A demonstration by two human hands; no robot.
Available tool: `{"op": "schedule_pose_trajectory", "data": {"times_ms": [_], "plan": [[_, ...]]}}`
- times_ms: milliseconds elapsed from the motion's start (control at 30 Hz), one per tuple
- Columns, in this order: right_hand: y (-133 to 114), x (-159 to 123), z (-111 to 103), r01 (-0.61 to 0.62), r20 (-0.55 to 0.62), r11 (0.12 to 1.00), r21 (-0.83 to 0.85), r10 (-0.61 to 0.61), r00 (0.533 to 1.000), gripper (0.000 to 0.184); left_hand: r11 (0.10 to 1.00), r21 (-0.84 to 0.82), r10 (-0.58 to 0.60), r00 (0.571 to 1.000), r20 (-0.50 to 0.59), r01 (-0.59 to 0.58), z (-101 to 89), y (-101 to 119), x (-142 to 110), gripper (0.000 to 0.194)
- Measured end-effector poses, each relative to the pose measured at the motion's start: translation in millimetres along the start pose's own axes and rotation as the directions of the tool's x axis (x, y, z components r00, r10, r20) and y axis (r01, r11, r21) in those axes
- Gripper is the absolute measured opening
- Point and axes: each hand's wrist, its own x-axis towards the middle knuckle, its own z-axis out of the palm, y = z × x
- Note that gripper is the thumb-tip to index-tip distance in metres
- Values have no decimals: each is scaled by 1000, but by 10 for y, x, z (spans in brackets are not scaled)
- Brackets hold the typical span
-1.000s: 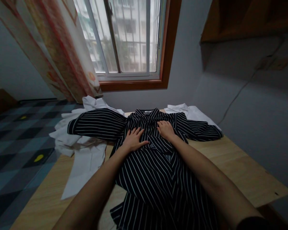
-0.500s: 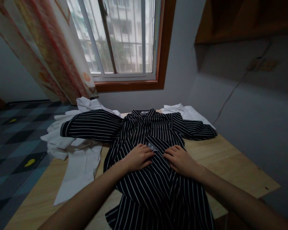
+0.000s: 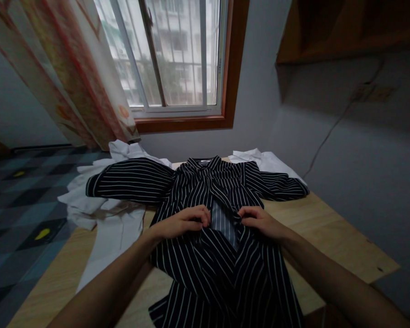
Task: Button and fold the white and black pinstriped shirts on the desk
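Note:
A black shirt with white stripes lies spread on the wooden table, its collar toward the window and both sleeves stretched sideways. Its front parts in the middle, where a strip of the paler inner side shows. My left hand pinches the front edge on the left of this gap, fingers curled. On the other side, my right hand has its fingers closed on the opposite front edge. Both edges are lifted slightly. The hem runs out of view at the bottom.
White garments lie bunched beneath the left sleeve and hang past the table's left side. Another white cloth rests under the right sleeve. The wooden table meets the wall under a window. A curtain hangs at left.
My hands went from lying on the shirt to gripping its front edges. They have moved apart, and the gap between the two front halves is wider, exposing more of the inner side.

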Motion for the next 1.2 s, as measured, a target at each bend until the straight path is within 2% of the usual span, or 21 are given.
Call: {"op": "schedule_pose_trajectory", "data": {"times_ms": [100,133,167,200,233,267,333,400,467,567,700,833,933,1067,1133,1200], "plan": [[-55,17,71,21,257,998,60,-35,966,18,987,-160,34,983,181,-5,-67,102,-30,17],[-56,36,81,35,281,998,61,-50,958,20,981,-192,45,967,249,4,-69,126,-34,15],[-43,64,76,51,250,998,45,-61,966,22,976,-219,50,953,300,17,-65,141,-35,14],[-15,102,55,72,164,997,-1,-70,984,24,971,-238,46,947,319,33,-59,143,-33,14],[27,148,21,90,42,992,-90,-86,995,25,970,-240,24,956,293,49,-50,128,-29,16],[81,200,-21,92,-88,971,-219,-113,990,26,975,-212,-17,975,221,65,-41,94,-20,18],[214,314,-106,23,-260,858,-513,-181,949,31,991,-53,-123,992,-9,122,-17,-37,5,22],[353,427,-155,-71,-281,686,-724,-199,939,42,948,202,-199,955,-221,245,24,-230,36,29],[474,530,-152,-109,-227,552,-826,-150,962,53,829,420,-252,916,-312,371,82,-440,62,43],[594,675,-109,-111,-168,465,-878,-82,982,63,691,571,-310,896,-319,442,172,-681,78,67],[652,875,-145,-89,-128,380,-921,-78,989,69,635,627,-332,892,-305,451,208,-790,107,83],[682,1072,-310,-56,-75,294,-954,-55,996,71,588,625,-389,857,-338,513,173,-803,223,91],[707,1189,-453,-34,-46,288,-957,-32,998,69,562,615,-421,831,-364,553,155,-829,332,93],[624,1283,-565,-33,-30,334,-942,15,999,65,553,611,-420,823,-382,566,157,-860,400,96],[497,1291,-530,-38,-30,353,-935,30,999,56,554,616,-410,828,-383,559,169,-856,393,96],[340,1268,-407,-31,-49,381,-924,-37,998,48,553,627,-395,835,-382,548,189,-837,369,96]]}}
